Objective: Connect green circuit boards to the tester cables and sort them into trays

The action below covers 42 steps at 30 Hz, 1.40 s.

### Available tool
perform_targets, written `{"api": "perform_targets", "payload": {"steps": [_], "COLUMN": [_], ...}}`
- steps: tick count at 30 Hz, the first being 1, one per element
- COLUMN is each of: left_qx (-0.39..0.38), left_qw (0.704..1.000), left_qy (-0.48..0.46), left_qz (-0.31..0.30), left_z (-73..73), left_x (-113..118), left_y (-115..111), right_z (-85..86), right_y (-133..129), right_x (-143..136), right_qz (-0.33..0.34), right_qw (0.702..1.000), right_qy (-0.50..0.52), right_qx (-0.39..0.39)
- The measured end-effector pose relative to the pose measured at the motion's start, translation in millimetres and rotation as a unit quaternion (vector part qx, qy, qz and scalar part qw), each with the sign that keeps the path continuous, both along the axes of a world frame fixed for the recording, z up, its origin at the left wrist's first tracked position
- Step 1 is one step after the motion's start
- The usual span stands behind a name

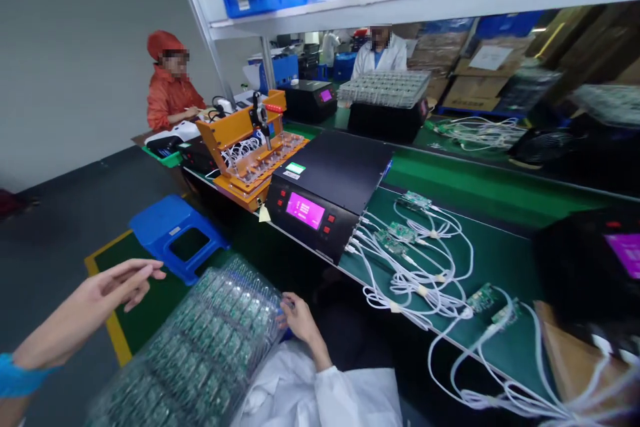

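A clear plastic tray [220, 327] filled with rows of green circuit boards lies tilted in front of me, low beside the bench; its near end is blurred. My right hand [300, 323] is closed on the tray's right edge, fingers curled at the rim. To the left of the tray, my left hand [117, 287] is held in the air with its fingers stretched out and nothing in it. A blue band [25, 373] circles my left wrist.
A blue stool [175, 233] stands on the floor ahead. On the green bench are a black tester [325, 187] with a magenta screen, an orange clamp fixture [255, 160], and white cables [420, 280] joined to circuit boards. A person in orange [173, 90] and one in white [380, 57] are beyond.
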<state>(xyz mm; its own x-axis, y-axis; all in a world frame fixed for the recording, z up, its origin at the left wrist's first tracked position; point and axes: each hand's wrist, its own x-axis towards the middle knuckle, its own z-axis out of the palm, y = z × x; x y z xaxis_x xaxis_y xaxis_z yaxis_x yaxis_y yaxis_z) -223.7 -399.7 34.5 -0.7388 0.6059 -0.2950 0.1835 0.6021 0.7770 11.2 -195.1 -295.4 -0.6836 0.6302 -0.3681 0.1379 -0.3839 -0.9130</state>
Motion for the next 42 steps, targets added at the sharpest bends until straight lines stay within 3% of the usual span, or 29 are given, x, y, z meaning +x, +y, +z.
{"api": "perform_targets", "payload": {"steps": [3,6,9,13,19,24,38,41,42], "left_qx": [-0.063,-0.074,-0.121,-0.217,-0.324,-0.351,-0.369,-0.355,-0.319], "left_qw": [0.996,0.99,0.98,0.946,0.863,0.814,0.741,0.746,0.771], "left_qy": [0.037,0.055,0.054,0.033,0.024,0.029,0.045,0.016,0.003], "left_qz": [-0.052,-0.108,-0.15,-0.239,-0.387,-0.462,-0.558,-0.563,-0.551], "left_z": [8.7,19.2,16.0,-10.6,-57.6,-79.6,-105.1,-108.3,-110.3], "left_x": [9.6,21.0,22.8,23.1,29.9,40.5,84.3,92.5,92.4], "left_y": [-14.0,-16.2,-16.6,-27.2,-61.4,-75.6,-43.1,-39.2,-38.9], "right_z": [14.7,31.7,46.7,70.0,110.5,121.2,122.7,128.2,130.4], "right_y": [-7.8,-15.7,-26.9,-57.6,-125.8,-173.8,-285.1,-306.2,-312.4], "right_x": [34.0,73.5,116.0,178.1,245.0,275.4,335.8,334.6,333.7], "right_qz": [-0.021,-0.072,-0.111,-0.178,-0.286,-0.36,-0.522,-0.554,-0.562], "right_qw": [0.997,0.995,0.99,0.98,0.945,0.906,0.815,0.789,0.784], "right_qy": [0.045,0.046,0.022,-0.011,-0.087,-0.103,-0.132,-0.125,-0.115], "right_qx": [-0.055,-0.044,-0.084,-0.092,-0.13,-0.196,-0.214,-0.232,-0.236]}}
